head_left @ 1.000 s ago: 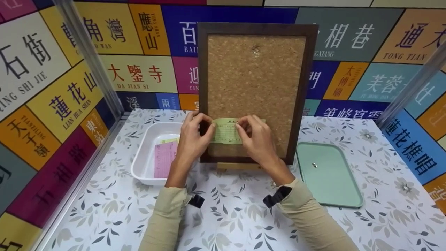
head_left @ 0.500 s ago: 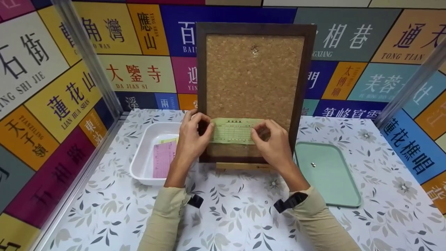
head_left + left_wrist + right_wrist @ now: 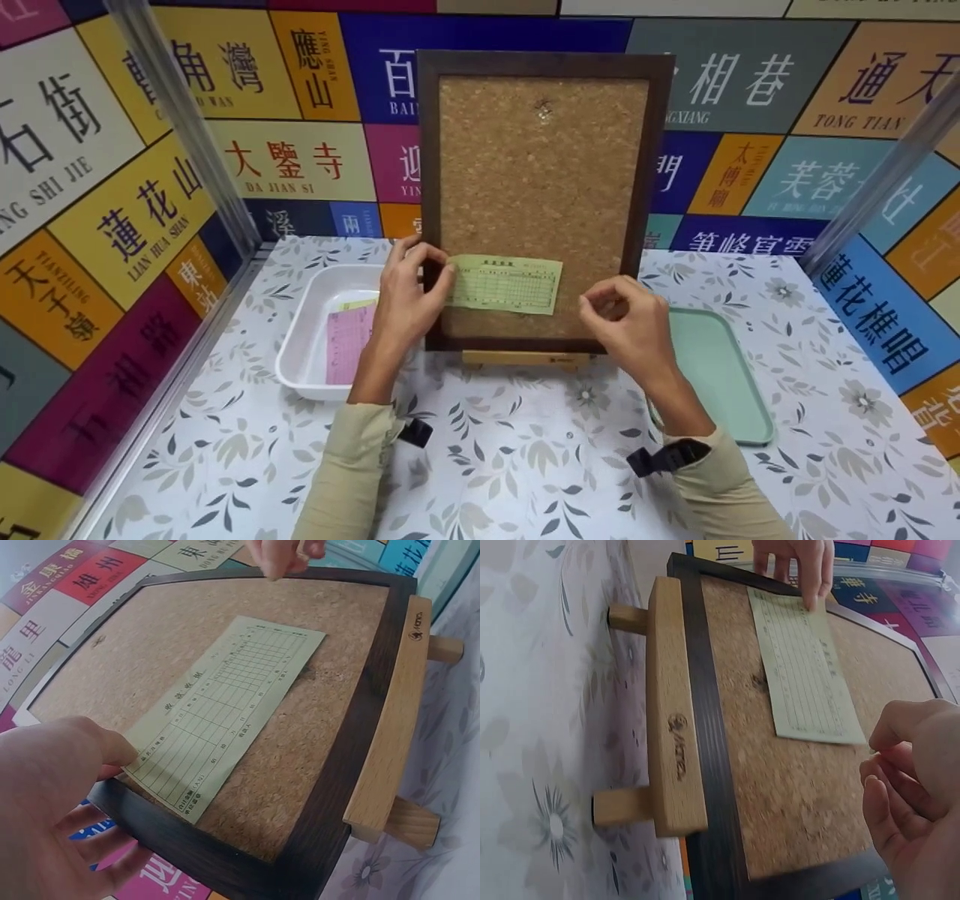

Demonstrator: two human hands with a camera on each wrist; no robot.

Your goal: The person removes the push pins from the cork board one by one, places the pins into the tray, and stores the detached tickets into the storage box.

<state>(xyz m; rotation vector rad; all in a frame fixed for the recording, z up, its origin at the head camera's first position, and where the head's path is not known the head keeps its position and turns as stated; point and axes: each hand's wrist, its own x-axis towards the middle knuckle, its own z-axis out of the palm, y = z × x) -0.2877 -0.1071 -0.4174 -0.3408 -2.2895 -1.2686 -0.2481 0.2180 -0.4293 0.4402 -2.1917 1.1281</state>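
Observation:
A pale green printed slip (image 3: 506,285) lies against the lower part of a dark-framed cork board (image 3: 540,187). At the slip's left edge, my left hand (image 3: 409,289) pinches it with thumb and forefinger; the thumb shows on its corner in the left wrist view. My right hand (image 3: 634,319) is apart from the slip, to its right in front of the frame. Its thumb and forefinger meet at a tiny pale thing (image 3: 871,753), too small to tell its kind. The slip's right end hangs free of any hand and tilts slightly down.
The board leans on a wooden stand (image 3: 525,358). On the left, a white tub (image 3: 292,360) holds pink and yellow slips (image 3: 349,341). A green tray (image 3: 724,375) lies at right, partly behind my right hand. A small shiny cluster (image 3: 543,111) sits high on the cork.
My right hand has slid rightward along the slip and come off its right end, uncovering it. My left hand has stayed at the left edge.

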